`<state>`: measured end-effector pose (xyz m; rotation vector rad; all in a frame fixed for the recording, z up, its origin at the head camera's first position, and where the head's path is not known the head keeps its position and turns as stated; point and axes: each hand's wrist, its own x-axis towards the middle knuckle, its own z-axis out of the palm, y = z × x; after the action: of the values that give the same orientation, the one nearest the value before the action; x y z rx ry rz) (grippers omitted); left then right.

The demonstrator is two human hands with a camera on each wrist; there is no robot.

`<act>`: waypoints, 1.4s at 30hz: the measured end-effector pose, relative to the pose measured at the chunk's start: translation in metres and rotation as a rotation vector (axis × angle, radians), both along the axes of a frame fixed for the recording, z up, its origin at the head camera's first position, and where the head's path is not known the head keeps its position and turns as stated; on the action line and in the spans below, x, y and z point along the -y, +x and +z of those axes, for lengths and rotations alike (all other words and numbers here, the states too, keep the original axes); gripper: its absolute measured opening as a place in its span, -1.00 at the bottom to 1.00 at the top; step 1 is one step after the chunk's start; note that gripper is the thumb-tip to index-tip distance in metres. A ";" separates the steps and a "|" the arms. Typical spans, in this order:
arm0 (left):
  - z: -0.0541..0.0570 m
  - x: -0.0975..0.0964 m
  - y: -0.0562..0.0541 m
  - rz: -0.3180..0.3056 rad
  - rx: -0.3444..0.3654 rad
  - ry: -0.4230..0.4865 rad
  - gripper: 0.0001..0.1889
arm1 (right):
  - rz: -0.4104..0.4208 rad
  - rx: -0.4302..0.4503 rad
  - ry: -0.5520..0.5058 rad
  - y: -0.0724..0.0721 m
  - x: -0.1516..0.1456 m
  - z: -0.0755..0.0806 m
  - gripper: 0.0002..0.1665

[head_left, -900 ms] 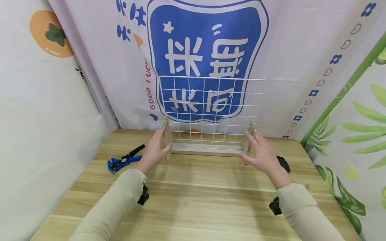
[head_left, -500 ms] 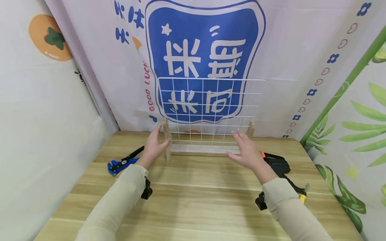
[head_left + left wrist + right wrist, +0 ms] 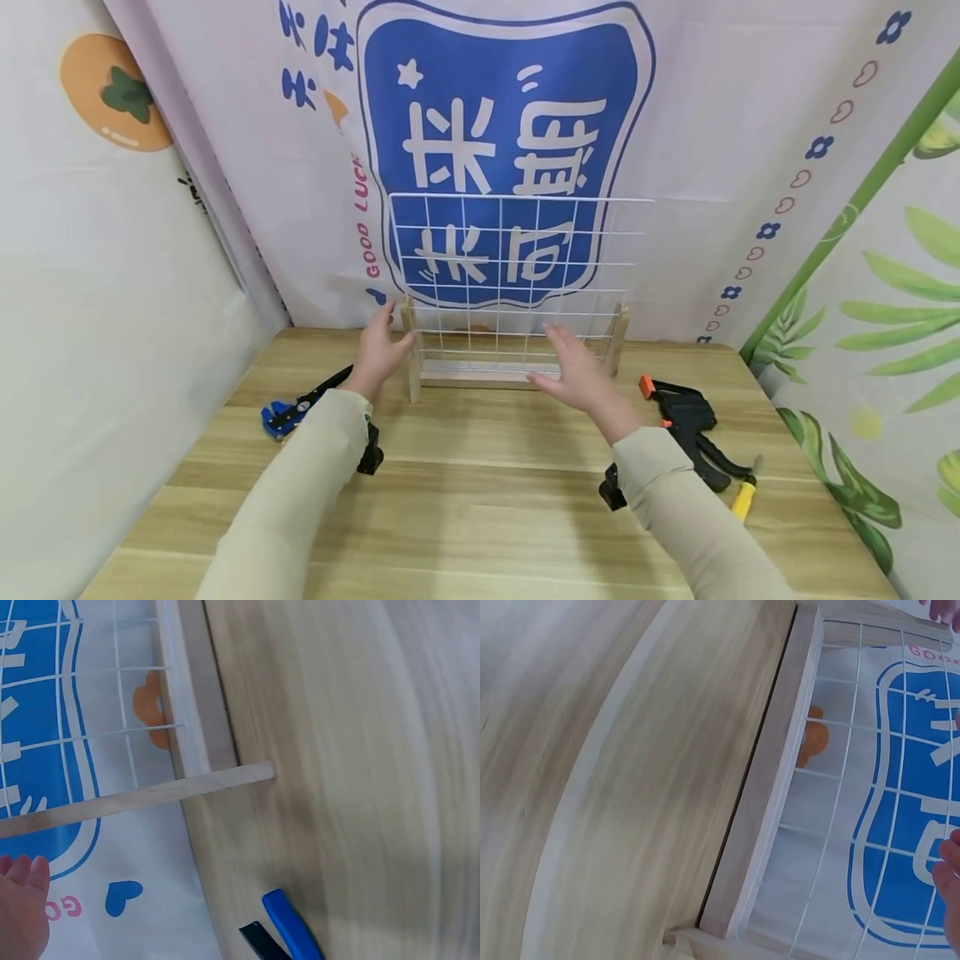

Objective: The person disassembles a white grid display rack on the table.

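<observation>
One left hand, one right hand, two sleeves, two wrist cameras, one wire grid, two wooden posts, one wooden crossbar, one pair of pliers, one black-and-orange tool, one yellow-handled tool, one table and one blue sign print are counted in view.

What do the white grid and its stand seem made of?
The white grid is probably coated metal wire: thin bars with an even white finish, though plastic isn't ruled out. The stand looks like pale, matte wood, with faint grain-like streaks.
</observation>
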<state>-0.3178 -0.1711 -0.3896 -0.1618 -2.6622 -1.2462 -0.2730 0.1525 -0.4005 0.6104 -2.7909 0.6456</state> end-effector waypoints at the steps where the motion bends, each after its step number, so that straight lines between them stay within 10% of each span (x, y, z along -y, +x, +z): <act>1: 0.001 0.000 -0.003 -0.002 -0.001 0.004 -0.26 | 0.001 0.006 -0.011 -0.001 0.002 -0.002 0.00; 25: 0.002 0.001 -0.029 -0.029 0.037 0.027 -0.24 | -0.105 0.097 -0.092 -0.031 0.037 -0.011 -0.07; 42: 0.002 -0.004 -0.036 -0.012 0.137 0.176 -0.25 | -0.332 0.194 -0.423 -0.043 0.061 -0.019 -0.04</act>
<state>-0.3537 -0.1666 -0.3875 -0.0686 -2.6487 -1.5394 -0.3157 0.0917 -0.4199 0.0011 -2.6976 1.2205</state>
